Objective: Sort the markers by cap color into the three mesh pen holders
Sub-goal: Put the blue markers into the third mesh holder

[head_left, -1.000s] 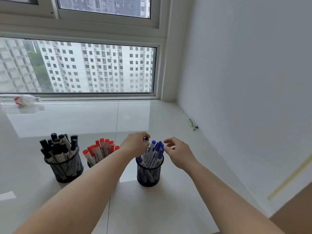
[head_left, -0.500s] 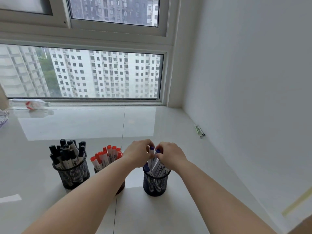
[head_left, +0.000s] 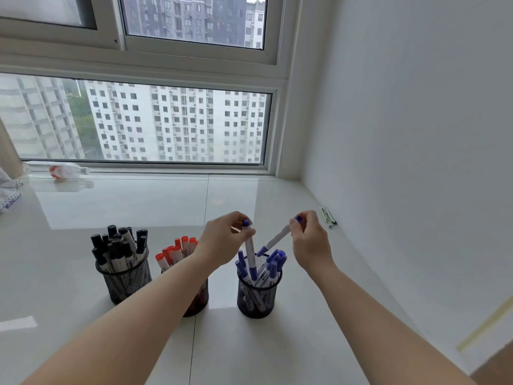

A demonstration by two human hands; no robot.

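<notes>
Three black mesh pen holders stand in a row on the white surface. The left holder [head_left: 126, 284] is full of black-capped markers [head_left: 119, 245]. The middle holder [head_left: 200, 297], partly hidden by my left forearm, has red-capped markers [head_left: 173, 252]. The right holder [head_left: 258, 297] has blue-capped markers [head_left: 273, 263]. My left hand [head_left: 226, 240] grips a blue-capped marker [head_left: 250, 252] upright by its cap, its lower end inside the right holder. My right hand [head_left: 311, 241] holds another blue-capped marker [head_left: 274, 240] tilted, lifted above that holder.
A wide window runs along the back, a white wall on the right. A plastic bottle [head_left: 59, 170] lies by the window at the left. A small green pen [head_left: 328, 216] lies against the right wall. Cloth [head_left: 8, 190] sits at the far left edge.
Both hands were closed together over the blue markers half a second ago. Now they have risen and moved apart, each lifting one blue-capped marker up from the right holder.
</notes>
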